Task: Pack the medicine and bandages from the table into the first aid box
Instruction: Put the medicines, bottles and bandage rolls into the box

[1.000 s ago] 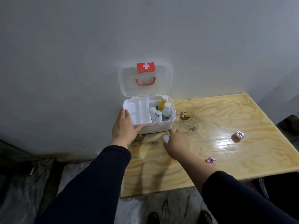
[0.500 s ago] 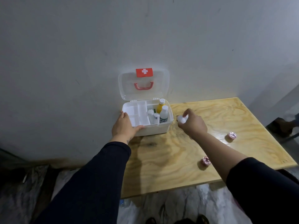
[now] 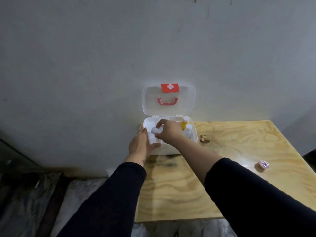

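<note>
The white first aid box (image 3: 195, 136) stands open at the table's back left corner, its clear lid (image 3: 168, 100) with a red cross and red handle leaning on the wall. My right hand (image 3: 168, 132) reaches over the box's left compartments and pinches a small white roll (image 3: 154, 130). My left hand (image 3: 141, 146) lies flat against the box's left front corner. A yellow bottle (image 3: 184, 124) and a white bottle (image 3: 188, 130) stand in the right part of the box. A pink-wrapped roll (image 3: 263, 164) lies on the table at the right.
The plywood table (image 3: 222, 177) runs from the box to the right, with a dark knot (image 3: 204, 139) just right of the box. A grey wall stands directly behind. Left of and below the table lies rumpled plastic sheeting (image 3: 25, 202) on the floor.
My right hand has carried the white roll from the table left and up, over the box's left compartments. The left hand stays on the box. The view has tilted upward.
</note>
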Demonstrator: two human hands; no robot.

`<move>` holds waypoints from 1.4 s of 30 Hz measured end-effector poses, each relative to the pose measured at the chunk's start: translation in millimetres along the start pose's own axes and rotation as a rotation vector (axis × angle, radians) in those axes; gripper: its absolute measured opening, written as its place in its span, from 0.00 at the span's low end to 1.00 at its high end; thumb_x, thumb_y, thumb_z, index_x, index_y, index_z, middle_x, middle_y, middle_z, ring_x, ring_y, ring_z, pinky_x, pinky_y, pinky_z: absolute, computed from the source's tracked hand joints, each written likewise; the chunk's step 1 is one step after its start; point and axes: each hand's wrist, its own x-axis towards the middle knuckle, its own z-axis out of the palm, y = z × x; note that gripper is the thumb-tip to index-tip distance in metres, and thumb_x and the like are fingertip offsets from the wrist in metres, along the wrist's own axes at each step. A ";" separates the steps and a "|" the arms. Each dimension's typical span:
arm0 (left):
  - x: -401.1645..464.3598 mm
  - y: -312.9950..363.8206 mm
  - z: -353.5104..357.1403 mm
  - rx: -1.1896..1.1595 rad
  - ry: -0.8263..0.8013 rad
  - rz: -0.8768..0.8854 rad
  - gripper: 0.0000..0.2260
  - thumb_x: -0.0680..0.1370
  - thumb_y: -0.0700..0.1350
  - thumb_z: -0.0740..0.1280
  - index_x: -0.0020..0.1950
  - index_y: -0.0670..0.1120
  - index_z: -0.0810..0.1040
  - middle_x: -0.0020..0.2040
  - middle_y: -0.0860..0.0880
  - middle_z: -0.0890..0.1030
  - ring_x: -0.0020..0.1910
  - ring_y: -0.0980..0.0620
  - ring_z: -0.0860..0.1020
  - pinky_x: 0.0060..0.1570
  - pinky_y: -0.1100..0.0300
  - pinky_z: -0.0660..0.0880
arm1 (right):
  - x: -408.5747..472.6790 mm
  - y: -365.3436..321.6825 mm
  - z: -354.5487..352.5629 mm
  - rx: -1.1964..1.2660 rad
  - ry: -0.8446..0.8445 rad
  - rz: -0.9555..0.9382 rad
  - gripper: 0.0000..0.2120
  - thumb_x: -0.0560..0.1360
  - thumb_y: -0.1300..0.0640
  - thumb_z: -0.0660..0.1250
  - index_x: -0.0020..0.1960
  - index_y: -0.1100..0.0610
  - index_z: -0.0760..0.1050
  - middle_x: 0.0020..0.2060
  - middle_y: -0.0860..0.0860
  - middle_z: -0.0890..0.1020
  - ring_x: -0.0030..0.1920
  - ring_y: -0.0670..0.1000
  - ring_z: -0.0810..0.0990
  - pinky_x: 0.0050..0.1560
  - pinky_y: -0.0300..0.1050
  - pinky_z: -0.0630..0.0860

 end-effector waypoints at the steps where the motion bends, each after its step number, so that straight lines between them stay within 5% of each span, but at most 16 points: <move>1: 0.4 0.1 0.4 -0.008 0.003 -0.008 0.36 0.73 0.56 0.73 0.75 0.44 0.63 0.74 0.46 0.68 0.70 0.44 0.70 0.61 0.55 0.70 | 2.8 -1.5 3.0 -0.002 -0.015 0.002 0.15 0.72 0.49 0.68 0.58 0.52 0.77 0.55 0.53 0.83 0.52 0.54 0.81 0.46 0.45 0.75; 6: 2.6 -1.5 0.6 -0.001 0.007 -0.005 0.38 0.72 0.57 0.73 0.76 0.44 0.62 0.75 0.47 0.67 0.72 0.46 0.69 0.64 0.55 0.69 | 13.7 -5.6 10.5 0.004 -0.027 0.014 0.17 0.75 0.48 0.67 0.59 0.56 0.78 0.58 0.53 0.82 0.55 0.55 0.81 0.54 0.47 0.76; 12: 2.0 -0.2 0.1 0.075 0.012 0.010 0.33 0.71 0.58 0.73 0.69 0.43 0.68 0.68 0.47 0.73 0.64 0.45 0.74 0.56 0.53 0.74 | 35.0 -3.0 2.5 -0.106 -0.032 0.063 0.21 0.74 0.69 0.58 0.64 0.59 0.75 0.62 0.56 0.79 0.63 0.57 0.76 0.58 0.46 0.75; 23: 7.3 11.3 -11.3 0.198 -0.063 0.002 0.34 0.72 0.60 0.72 0.70 0.43 0.67 0.68 0.47 0.73 0.63 0.45 0.75 0.52 0.54 0.73 | 36.1 4.2 -10.9 -0.043 0.030 0.054 0.23 0.75 0.66 0.62 0.68 0.55 0.71 0.65 0.56 0.71 0.63 0.57 0.75 0.58 0.48 0.75; 30: 11.3 67.8 -30.0 0.226 -0.213 0.219 0.25 0.79 0.56 0.64 0.73 0.48 0.68 0.72 0.48 0.72 0.68 0.45 0.72 0.62 0.53 0.70 | 2.5 45.1 -62.5 -0.083 0.077 0.081 0.17 0.76 0.60 0.62 0.63 0.54 0.76 0.64 0.54 0.77 0.61 0.55 0.77 0.56 0.45 0.74; 34: 4.4 111.0 -9.6 0.088 -0.290 0.310 0.19 0.78 0.50 0.65 0.69 0.52 0.74 0.64 0.50 0.78 0.63 0.47 0.76 0.63 0.51 0.74 | -25.1 90.2 -90.4 -0.090 0.054 0.203 0.16 0.75 0.58 0.62 0.61 0.53 0.76 0.59 0.53 0.80 0.50 0.55 0.80 0.39 0.39 0.75; 38: -9.4 149.6 28.1 0.124 -0.408 0.364 0.22 0.77 0.53 0.67 0.68 0.47 0.74 0.63 0.49 0.78 0.61 0.48 0.77 0.63 0.53 0.74 | -55.4 146.0 -106.0 -0.157 0.025 0.326 0.17 0.75 0.58 0.63 0.63 0.53 0.76 0.64 0.53 0.77 0.63 0.55 0.76 0.58 0.45 0.74; 42: -25.1 173.5 73.4 0.175 -0.493 0.393 0.18 0.77 0.52 0.67 0.64 0.46 0.76 0.59 0.48 0.78 0.58 0.47 0.77 0.58 0.56 0.73 | -83.9 207.3 -109.9 -0.156 -0.004 0.413 0.18 0.75 0.58 0.62 0.64 0.54 0.75 0.64 0.53 0.77 0.64 0.54 0.75 0.59 0.46 0.75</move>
